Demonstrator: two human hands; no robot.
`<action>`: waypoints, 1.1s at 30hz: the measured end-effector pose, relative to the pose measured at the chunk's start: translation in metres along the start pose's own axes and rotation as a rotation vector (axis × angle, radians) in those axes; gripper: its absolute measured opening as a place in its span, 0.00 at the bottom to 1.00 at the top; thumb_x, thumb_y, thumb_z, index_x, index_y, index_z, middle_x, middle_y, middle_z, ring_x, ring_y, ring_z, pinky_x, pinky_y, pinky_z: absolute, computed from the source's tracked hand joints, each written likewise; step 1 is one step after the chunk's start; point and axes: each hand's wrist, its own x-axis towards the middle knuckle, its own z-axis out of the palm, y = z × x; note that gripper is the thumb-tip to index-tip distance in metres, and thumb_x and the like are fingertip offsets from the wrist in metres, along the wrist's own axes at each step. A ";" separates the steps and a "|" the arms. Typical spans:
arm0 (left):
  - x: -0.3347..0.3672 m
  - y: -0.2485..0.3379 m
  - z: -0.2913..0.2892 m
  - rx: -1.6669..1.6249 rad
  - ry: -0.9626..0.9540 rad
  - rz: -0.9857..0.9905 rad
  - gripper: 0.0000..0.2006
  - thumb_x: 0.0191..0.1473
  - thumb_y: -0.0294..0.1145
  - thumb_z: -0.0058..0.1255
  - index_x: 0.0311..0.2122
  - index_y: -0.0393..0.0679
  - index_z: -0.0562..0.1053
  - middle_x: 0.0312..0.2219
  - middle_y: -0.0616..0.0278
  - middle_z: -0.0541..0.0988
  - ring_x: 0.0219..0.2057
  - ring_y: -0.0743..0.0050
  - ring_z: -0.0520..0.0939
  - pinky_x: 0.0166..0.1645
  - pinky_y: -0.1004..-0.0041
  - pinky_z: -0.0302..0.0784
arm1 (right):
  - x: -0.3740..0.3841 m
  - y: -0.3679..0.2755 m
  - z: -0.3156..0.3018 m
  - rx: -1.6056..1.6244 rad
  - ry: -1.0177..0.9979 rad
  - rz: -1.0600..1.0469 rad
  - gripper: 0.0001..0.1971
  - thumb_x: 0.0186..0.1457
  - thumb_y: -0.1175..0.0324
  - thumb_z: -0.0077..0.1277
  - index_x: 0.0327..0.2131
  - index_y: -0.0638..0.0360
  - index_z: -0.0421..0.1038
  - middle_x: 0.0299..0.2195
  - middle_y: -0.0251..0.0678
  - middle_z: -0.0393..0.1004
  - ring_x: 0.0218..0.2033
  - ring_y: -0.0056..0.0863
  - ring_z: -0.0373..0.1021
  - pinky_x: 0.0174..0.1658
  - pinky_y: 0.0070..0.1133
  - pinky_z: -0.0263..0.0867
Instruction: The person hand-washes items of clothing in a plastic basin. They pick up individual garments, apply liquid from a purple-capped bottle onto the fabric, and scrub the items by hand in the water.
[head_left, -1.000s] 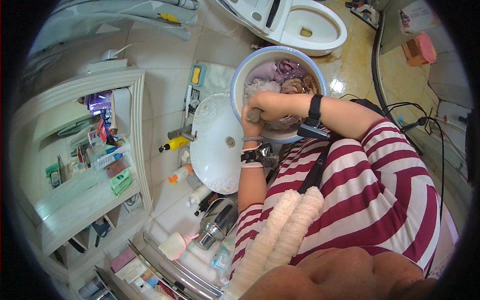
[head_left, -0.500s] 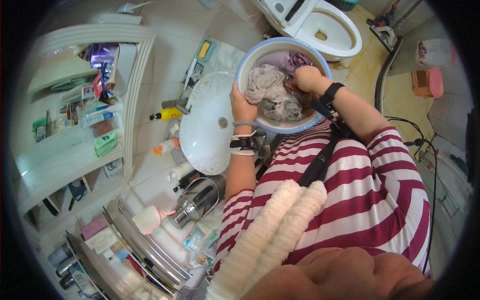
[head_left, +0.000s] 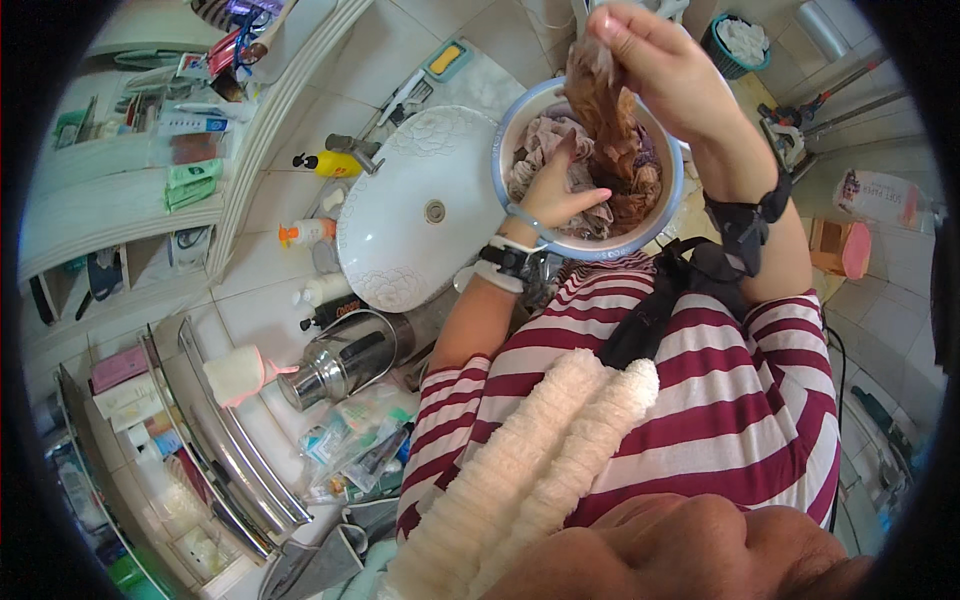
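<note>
My right hand (head_left: 680, 75) is raised over a round basin (head_left: 600, 248) with a pale blue rim. Its thumb and fingers pinch the top of thin, sheer brown stockings (head_left: 603, 110), which hang down into the basin. Just below, my left hand (head_left: 562, 195) is spread open among the wet laundry, fingers apart, thumb pointing right. Under and beside it lies a bunched greyish garment (head_left: 535, 145). More brown fabric lies at the basin's right side, next to a bit of purple cloth. The basin's bottom is hidden by the laundry.
A white oval sink (head_left: 400, 240) adjoins the basin on the left, with a soap dish (head_left: 447, 60) and brush beyond it. Yellow (head_left: 330, 163) and orange-topped bottles (head_left: 305, 233) line its left side. A metal flask (head_left: 340, 365) stands nearer. A wastebasket (head_left: 735, 45) is at far right.
My right hand has risen out of the basin, lifting the brown stockings. My left hand has left the rim and moved in over the laundry, fingers spread. The view has shifted.
</note>
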 end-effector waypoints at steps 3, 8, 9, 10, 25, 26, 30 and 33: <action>0.010 0.005 0.004 -0.082 0.003 -0.150 0.37 0.46 0.39 0.57 0.56 0.31 0.53 0.53 0.45 0.63 0.55 0.55 0.64 0.58 0.68 0.58 | 0.002 -0.025 0.020 0.351 0.024 -0.119 0.09 0.62 0.67 0.37 0.33 0.60 0.65 0.25 0.28 0.69 0.27 0.17 0.65 0.34 0.15 0.60; 0.016 0.000 0.002 -0.649 0.072 -0.219 0.23 0.59 0.41 0.36 0.54 0.35 0.59 0.52 0.53 0.66 0.51 0.61 0.68 0.53 0.68 0.64 | 0.008 -0.006 0.006 0.562 -0.026 -0.194 0.10 0.61 0.65 0.39 0.36 0.61 0.66 0.30 0.32 0.71 0.33 0.22 0.68 0.40 0.19 0.63; 0.019 -0.006 0.005 -1.072 0.140 -0.165 0.22 0.59 0.39 0.35 0.55 0.36 0.59 0.53 0.54 0.65 0.52 0.61 0.67 0.54 0.67 0.63 | 0.001 0.010 0.000 0.554 -0.016 -0.197 0.10 0.61 0.65 0.39 0.36 0.61 0.66 0.30 0.32 0.71 0.33 0.22 0.68 0.40 0.19 0.63; 0.019 0.025 0.001 -1.111 0.128 -0.138 0.22 0.59 0.38 0.32 0.57 0.39 0.57 0.54 0.55 0.63 0.55 0.60 0.65 0.57 0.62 0.61 | -0.005 0.023 -0.006 0.516 0.101 -0.119 0.11 0.60 0.62 0.41 0.37 0.59 0.66 0.32 0.29 0.70 0.34 0.20 0.66 0.40 0.19 0.62; 0.016 -0.002 -0.016 -1.801 -0.439 0.232 0.20 0.57 0.39 0.33 0.51 0.40 0.63 0.48 0.59 0.70 0.50 0.64 0.69 0.55 0.65 0.63 | -0.017 0.163 0.034 -0.842 0.387 0.073 0.15 0.50 0.57 0.47 0.28 0.61 0.69 0.25 0.50 0.72 0.28 0.51 0.69 0.31 0.37 0.65; 0.014 0.024 -0.011 -1.511 0.160 -0.153 0.23 0.58 0.45 0.32 0.52 0.41 0.63 0.48 0.58 0.70 0.51 0.64 0.69 0.54 0.65 0.64 | -0.024 0.160 0.043 -0.894 0.286 -0.008 0.15 0.50 0.57 0.47 0.26 0.61 0.70 0.24 0.49 0.72 0.27 0.49 0.69 0.30 0.37 0.65; 0.010 0.001 -0.017 -1.361 0.259 -0.264 0.27 0.58 0.54 0.32 0.51 0.39 0.63 0.49 0.57 0.69 0.50 0.62 0.70 0.55 0.61 0.63 | -0.026 0.156 0.061 -0.958 0.077 -0.167 0.16 0.49 0.57 0.49 0.20 0.60 0.71 0.21 0.46 0.72 0.24 0.45 0.70 0.28 0.35 0.66; 0.008 0.002 -0.027 -1.130 0.338 -0.321 0.25 0.60 0.50 0.33 0.49 0.37 0.65 0.47 0.54 0.71 0.48 0.60 0.72 0.52 0.60 0.66 | -0.011 0.167 0.022 -1.079 0.250 -0.108 0.15 0.50 0.55 0.49 0.25 0.58 0.72 0.23 0.47 0.72 0.27 0.47 0.70 0.31 0.37 0.65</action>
